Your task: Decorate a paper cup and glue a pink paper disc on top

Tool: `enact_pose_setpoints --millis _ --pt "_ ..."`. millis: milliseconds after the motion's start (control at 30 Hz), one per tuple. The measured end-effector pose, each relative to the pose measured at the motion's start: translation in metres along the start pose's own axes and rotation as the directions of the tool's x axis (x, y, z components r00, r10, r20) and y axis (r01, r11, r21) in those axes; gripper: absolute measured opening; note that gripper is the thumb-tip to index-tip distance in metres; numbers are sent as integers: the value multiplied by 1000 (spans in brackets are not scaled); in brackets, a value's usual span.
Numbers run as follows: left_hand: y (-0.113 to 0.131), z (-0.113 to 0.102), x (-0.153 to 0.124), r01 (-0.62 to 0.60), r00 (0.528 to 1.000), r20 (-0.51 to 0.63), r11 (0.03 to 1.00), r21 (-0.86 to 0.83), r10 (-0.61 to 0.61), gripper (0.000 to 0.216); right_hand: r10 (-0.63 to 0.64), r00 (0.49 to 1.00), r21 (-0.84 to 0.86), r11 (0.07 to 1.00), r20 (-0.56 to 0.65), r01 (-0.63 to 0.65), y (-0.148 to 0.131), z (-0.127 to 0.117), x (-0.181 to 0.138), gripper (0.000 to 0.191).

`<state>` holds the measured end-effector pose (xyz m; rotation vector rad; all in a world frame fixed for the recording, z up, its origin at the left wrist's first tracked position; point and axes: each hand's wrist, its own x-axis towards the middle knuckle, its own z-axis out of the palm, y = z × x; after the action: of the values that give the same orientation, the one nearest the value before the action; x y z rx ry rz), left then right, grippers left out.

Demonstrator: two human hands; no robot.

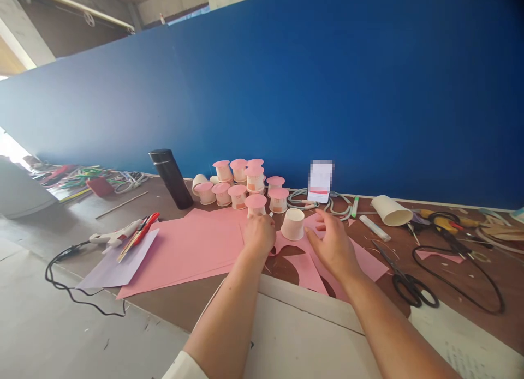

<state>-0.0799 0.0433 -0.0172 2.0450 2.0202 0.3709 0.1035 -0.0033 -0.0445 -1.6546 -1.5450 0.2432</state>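
My left hand is closed, its knuckles towards me, just in front of a paper cup topped with a pink paper disc. A tiny whitish bit shows at its fingertips; what the fingers pinch is hidden. My right hand is open, fingers apart, beside an upside-down white paper cup with a bare top. Between the hand and that cup a narrow gap shows. Behind, several disc-topped cups stand grouped, some stacked in two levels. Cut pink paper lies beneath both hands.
Pink sheets, a glue gun and a red cutter lie left, near a black flask. Rightward are a phone, a tipped cup, a glue stick, scissors and a black cable.
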Motion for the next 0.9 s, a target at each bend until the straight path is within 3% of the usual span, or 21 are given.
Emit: enact_pose_setpoints --millis 67,133,267,467,700,900 --pt "2 1 -1 -6 993 116 1000 -25 9 27 -7 1000 12 1000 -21 7 -11 2 12 72" --pt "5 4 -2 -16 983 183 1000 -8 17 25 18 999 -17 1000 31 -18 -24 6 23 83" --pt "6 8 -2 -64 983 174 998 26 58 29 95 977 -89 993 194 -79 -34 23 33 97" --pt "7 6 -4 -88 982 173 996 24 83 27 96 974 -44 995 207 -89 -17 39 31 72" --pt "7 9 -3 -94 982 165 995 15 90 26 102 975 -5 995 195 -103 -16 21 22 73" --pt "7 10 -5 -84 984 160 996 16 81 29 83 973 -11 996 215 -83 -14 29 19 77"
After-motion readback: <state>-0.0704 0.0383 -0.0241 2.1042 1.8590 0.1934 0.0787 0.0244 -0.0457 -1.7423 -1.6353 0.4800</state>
